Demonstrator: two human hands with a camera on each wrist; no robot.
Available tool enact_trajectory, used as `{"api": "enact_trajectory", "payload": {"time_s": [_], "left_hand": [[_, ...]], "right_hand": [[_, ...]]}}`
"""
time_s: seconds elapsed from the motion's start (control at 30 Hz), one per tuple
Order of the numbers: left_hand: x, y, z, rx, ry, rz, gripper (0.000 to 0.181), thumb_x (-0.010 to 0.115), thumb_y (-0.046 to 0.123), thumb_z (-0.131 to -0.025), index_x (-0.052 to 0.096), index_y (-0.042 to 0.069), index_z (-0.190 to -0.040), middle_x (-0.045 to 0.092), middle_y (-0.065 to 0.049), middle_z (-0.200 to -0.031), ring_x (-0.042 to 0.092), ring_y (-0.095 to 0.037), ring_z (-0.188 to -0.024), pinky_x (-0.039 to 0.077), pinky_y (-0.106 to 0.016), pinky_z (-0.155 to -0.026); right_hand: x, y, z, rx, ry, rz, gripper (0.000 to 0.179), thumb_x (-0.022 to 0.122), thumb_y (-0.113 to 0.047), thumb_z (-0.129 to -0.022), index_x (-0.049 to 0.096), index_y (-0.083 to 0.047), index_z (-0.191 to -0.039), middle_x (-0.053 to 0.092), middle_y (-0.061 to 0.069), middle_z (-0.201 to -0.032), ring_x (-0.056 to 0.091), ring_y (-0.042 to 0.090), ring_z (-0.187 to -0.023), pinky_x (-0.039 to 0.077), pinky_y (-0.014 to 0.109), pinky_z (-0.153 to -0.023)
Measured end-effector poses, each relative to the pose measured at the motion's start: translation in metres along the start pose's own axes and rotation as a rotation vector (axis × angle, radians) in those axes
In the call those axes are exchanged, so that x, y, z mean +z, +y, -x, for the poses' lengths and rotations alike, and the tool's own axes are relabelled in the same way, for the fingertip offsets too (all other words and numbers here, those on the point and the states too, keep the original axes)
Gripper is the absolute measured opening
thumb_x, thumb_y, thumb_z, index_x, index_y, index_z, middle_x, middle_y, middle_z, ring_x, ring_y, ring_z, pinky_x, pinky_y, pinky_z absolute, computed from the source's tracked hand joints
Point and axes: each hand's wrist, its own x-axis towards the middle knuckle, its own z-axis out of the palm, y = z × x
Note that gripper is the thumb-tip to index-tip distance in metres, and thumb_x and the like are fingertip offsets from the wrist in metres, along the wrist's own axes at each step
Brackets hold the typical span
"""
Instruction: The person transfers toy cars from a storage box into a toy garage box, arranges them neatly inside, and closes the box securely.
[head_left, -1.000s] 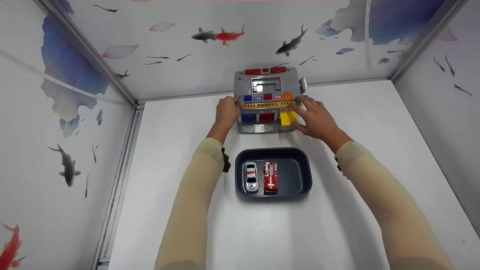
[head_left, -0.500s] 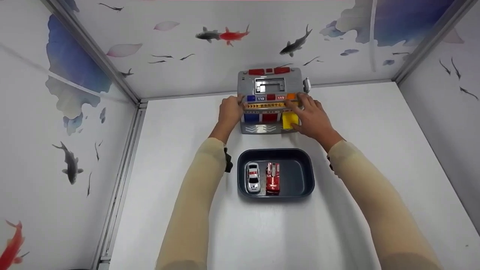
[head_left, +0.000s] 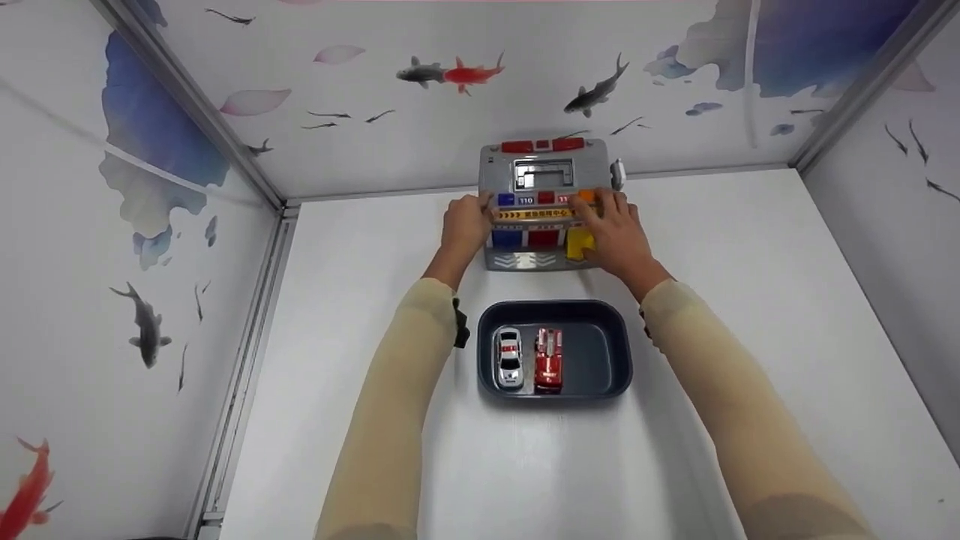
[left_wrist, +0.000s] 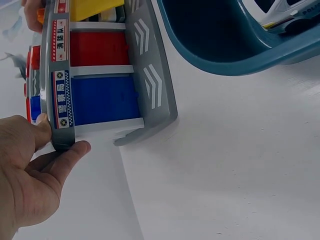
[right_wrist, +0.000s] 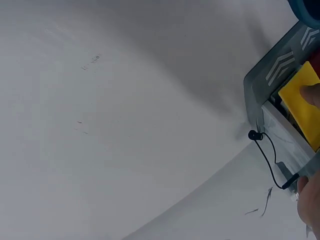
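the left hand pinched the left edge of the gray toy station at the back of the desk. before it, a dark tray held a white car and a red truck. the right hand, loosely spread, touched the yellow door with its thumb.

Yellow flap — lower than a second ago.

White bench, smooth top, a few small dark marks; one speck shows toward 4 o'clock. Directly on it: grey toy station stands at 12 o'clock by the back edge; dark blue rounded tray sits flat at the station's 6 o'clock, near but apart.
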Motion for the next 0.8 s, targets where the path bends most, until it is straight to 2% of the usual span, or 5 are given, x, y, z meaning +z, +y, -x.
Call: {"api": "enact_trajectory", "payload": {"time_s": [0.23,0.37,0.53,0.67,0.8], "left_hand": [[0.000,0.000,0.000,-0.015,-0.005,-0.006,0.045,0.065,0.028,-0.113,0.064,0.017,-0.156,0.074,-0.010,-0.148,0.072,-0.024,-0.134,0.060,-0.038,-0.106],[0.001,0.001,-0.001,-0.024,-0.004,0.000,0.045,0.066,0.029,-0.113,0.065,0.018,-0.156,0.074,-0.010,-0.148,0.072,-0.023,-0.134,0.060,-0.038,-0.106],[0.001,0.001,-0.001,-0.026,-0.002,0.009,0.045,0.066,0.030,-0.113,0.065,0.018,-0.156,0.075,-0.010,-0.145,0.075,-0.021,-0.128,0.061,-0.037,-0.101],[0.001,0.001,-0.001,-0.034,-0.003,0.026,0.045,0.065,0.031,-0.113,0.064,0.018,-0.157,0.077,-0.010,-0.143,0.075,-0.020,-0.119,0.061,-0.037,-0.098],[0.001,0.000,-0.001,-0.040,-0.009,0.027,0.045,0.064,0.031,-0.114,0.064,0.019,-0.157,0.076,-0.010,-0.144,0.075,-0.020,-0.122,0.060,-0.038,-0.102]], "right_hand": [[0.011,0.003,-0.006,0.020,0.004,0.011,0.101,0.094,-0.017,-0.090,0.030,-0.032,-0.166,0.027,0.029,-0.163,0.028,0.052,-0.152,0.030,0.065,-0.129],[0.013,0.003,-0.008,0.023,0.023,0.024,0.095,0.090,-0.015,-0.092,0.031,-0.030,-0.164,0.028,0.030,-0.160,0.029,0.053,-0.148,0.030,0.066,-0.128],[0.015,0.003,-0.009,0.041,0.022,0.042,0.083,0.082,-0.012,-0.098,0.032,-0.030,-0.162,0.028,0.030,-0.158,0.029,0.054,-0.145,0.029,0.067,-0.127],[0.016,0.001,-0.011,0.051,0.023,0.059,0.082,0.080,-0.013,-0.099,0.031,-0.030,-0.163,0.028,0.030,-0.158,0.029,0.054,-0.145,0.028,0.066,-0.128],[0.018,0.000,-0.011,0.048,0.031,0.080,0.083,0.082,-0.014,-0.099,0.031,-0.029,-0.163,0.028,0.030,-0.159,0.031,0.054,-0.145,0.030,0.066,-0.127]]}}
